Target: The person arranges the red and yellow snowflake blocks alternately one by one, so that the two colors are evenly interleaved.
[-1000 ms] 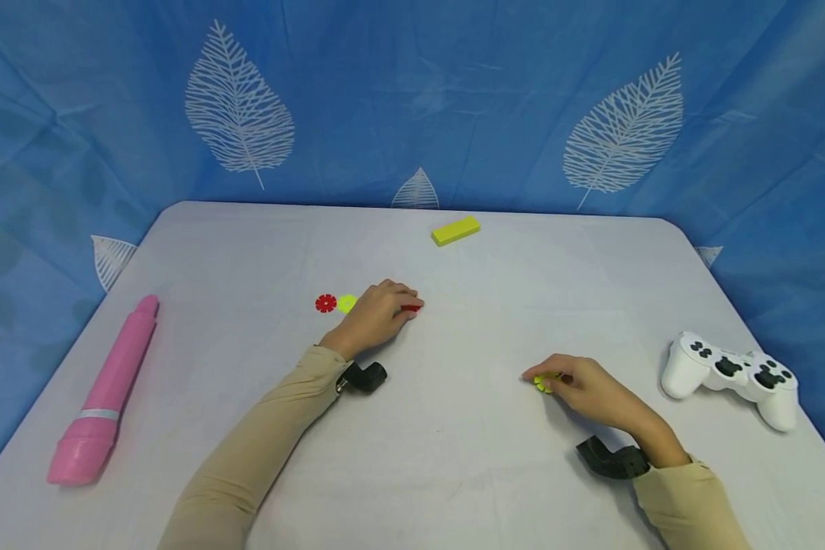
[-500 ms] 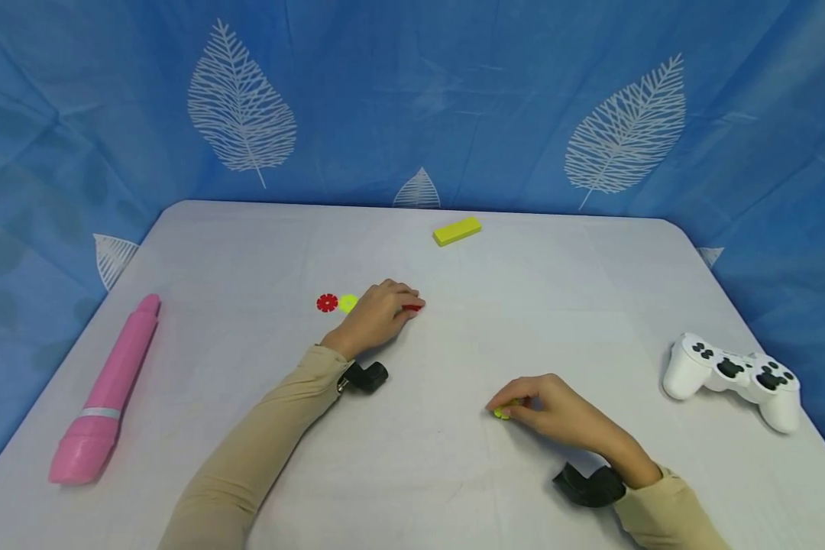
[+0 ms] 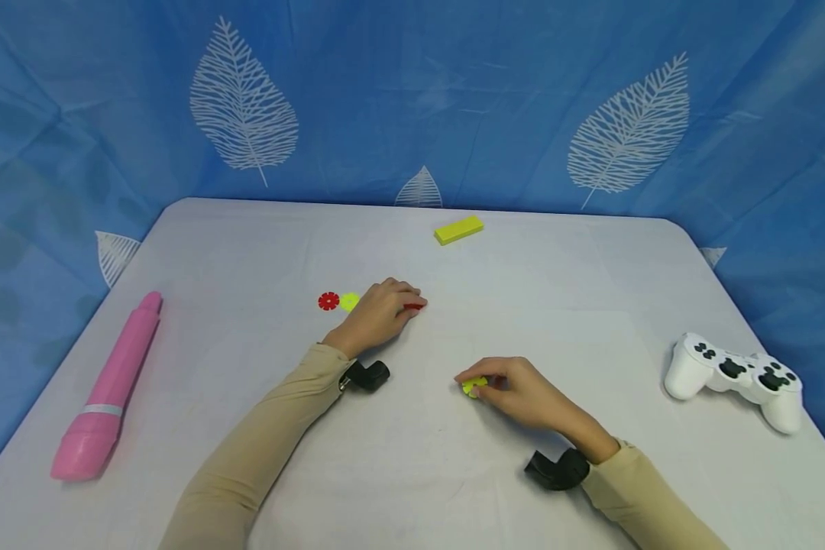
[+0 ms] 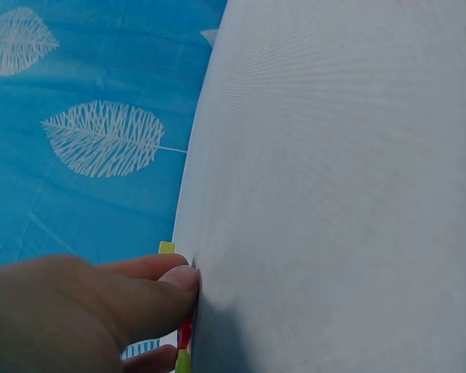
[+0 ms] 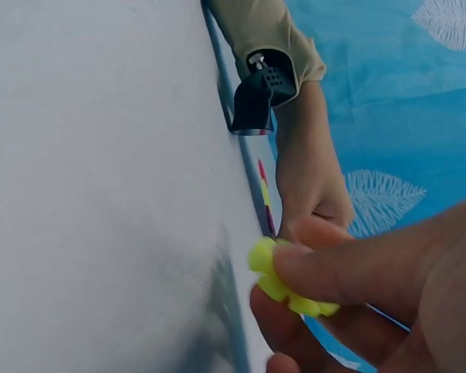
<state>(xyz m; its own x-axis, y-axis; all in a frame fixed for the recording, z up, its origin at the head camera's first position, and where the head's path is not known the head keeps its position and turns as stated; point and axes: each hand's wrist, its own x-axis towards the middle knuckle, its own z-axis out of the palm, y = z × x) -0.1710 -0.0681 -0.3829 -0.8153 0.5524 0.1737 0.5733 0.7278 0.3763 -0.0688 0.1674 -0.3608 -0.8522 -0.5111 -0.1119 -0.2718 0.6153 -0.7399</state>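
Note:
Near the middle of the table, my left hand (image 3: 378,313) pinches a red plastic snowflake disc (image 3: 414,306) between thumb and fingers; the hand covers most of it. Left of that hand lie a yellow snowflake disc (image 3: 349,302), partly hidden, and another red snowflake disc (image 3: 328,301). My right hand (image 3: 522,389) is lower and further right, pinching a second yellow snowflake disc (image 3: 475,386). In the right wrist view the thumb lies over this notched yellow disc (image 5: 279,276), held just off or at the tabletop; I cannot tell which.
A yellow block (image 3: 458,230) lies near the far edge of the white table (image 3: 591,267). On the left is a pink microphone-shaped object (image 3: 106,397), on the right a white game controller (image 3: 732,380). A blue curtain (image 3: 426,92) hangs behind.
My right hand has moved left across the table with the yellow snowflake disc, dipping nearer and then rising slightly, toward my left hand. The left hand has stayed in place on the red snowflake disc.

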